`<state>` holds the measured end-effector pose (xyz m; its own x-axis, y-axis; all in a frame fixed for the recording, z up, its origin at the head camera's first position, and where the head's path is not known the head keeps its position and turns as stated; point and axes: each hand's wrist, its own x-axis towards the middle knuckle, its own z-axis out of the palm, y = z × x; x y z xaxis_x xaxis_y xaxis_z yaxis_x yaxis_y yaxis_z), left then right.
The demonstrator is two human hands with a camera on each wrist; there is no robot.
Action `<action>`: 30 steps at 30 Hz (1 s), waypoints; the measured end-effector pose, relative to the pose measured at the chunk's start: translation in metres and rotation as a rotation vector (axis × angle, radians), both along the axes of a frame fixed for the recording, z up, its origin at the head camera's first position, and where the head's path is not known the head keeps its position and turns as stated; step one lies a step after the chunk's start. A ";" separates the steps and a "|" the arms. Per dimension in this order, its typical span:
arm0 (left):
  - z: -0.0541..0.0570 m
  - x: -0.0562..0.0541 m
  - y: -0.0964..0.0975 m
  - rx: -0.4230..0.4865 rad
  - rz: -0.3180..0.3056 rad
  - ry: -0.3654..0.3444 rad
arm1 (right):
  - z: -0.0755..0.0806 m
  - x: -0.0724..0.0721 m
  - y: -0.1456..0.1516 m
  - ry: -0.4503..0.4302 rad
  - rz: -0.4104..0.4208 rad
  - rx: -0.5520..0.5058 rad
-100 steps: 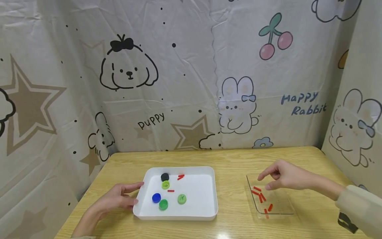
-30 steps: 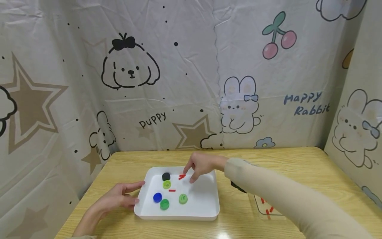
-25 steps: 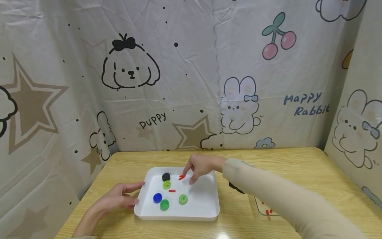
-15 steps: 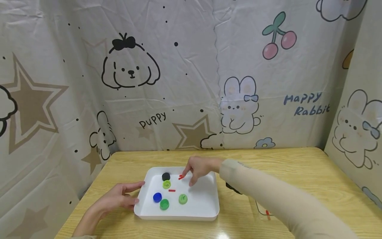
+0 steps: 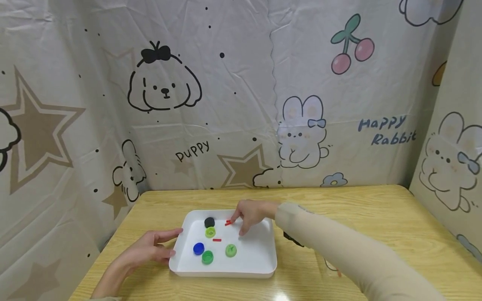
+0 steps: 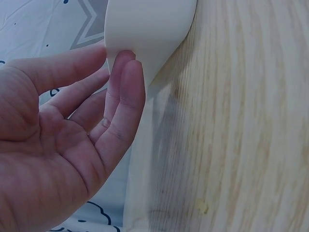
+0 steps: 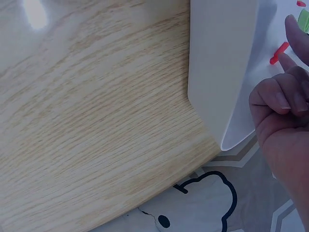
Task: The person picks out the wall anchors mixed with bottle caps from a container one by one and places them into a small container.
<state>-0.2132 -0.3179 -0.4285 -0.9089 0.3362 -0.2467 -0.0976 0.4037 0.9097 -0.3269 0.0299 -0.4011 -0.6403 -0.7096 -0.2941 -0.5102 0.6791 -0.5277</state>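
A white tray (image 5: 260,251) lies on the wooden table. My left hand (image 5: 144,248) rests its fingertips against the tray's outer left wall; the left wrist view shows the thumb and fingers touching that wall (image 6: 149,29). Over the tray's far side is my right hand (image 5: 250,215). Its index finger points down and touches a pair of short red sticks (image 5: 228,223), while the thumb stands apart and the other fingers are curled in. Another red stick (image 5: 216,240) lies nearer. Several caps share the tray: black (image 5: 209,222), yellow-green (image 5: 210,232), blue (image 5: 198,249), green (image 5: 207,257) and light green (image 5: 231,251).
Right of the tray, a transparent container (image 5: 330,266) is mostly hidden under the right forearm; one red stick (image 5: 339,273) shows there. A printed curtain (image 5: 241,104) hangs behind the wooden table (image 5: 293,288) and at its sides.
My right hand has come from above the transparent container to the tray. Within the last second it slid slightly nearer, its index finger nudging the red pair a little left. The left hand stayed still.
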 end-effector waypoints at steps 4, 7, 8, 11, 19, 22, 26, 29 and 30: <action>0.001 0.000 0.000 -0.009 0.001 0.007 | -0.002 -0.001 -0.001 0.004 0.016 -0.009; 0.002 0.001 0.001 -0.016 0.006 0.009 | -0.003 -0.003 -0.002 0.016 0.036 -0.018; 0.002 0.001 0.001 -0.018 0.007 0.010 | -0.003 -0.003 -0.003 0.017 0.039 -0.018; 0.003 0.001 0.002 -0.025 0.010 0.012 | -0.003 -0.002 -0.004 0.014 0.032 -0.010; 0.002 0.000 0.002 -0.043 0.016 0.013 | 0.001 0.000 -0.003 -0.017 0.027 -0.021; 0.002 0.001 0.001 -0.039 0.011 0.015 | 0.002 0.000 -0.003 -0.013 0.024 -0.024; 0.003 0.001 0.002 -0.022 0.005 0.010 | 0.001 0.003 -0.002 0.013 0.022 -0.015; 0.003 0.001 0.002 -0.016 0.001 0.008 | 0.001 0.004 -0.003 0.021 0.034 -0.022; 0.003 0.001 0.002 -0.017 0.000 0.009 | 0.001 0.004 -0.003 0.023 0.036 -0.030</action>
<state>-0.2118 -0.3163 -0.4251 -0.9110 0.3322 -0.2444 -0.0896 0.4191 0.9035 -0.3230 0.0267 -0.4004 -0.6202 -0.7409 -0.2577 -0.5464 0.6438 -0.5358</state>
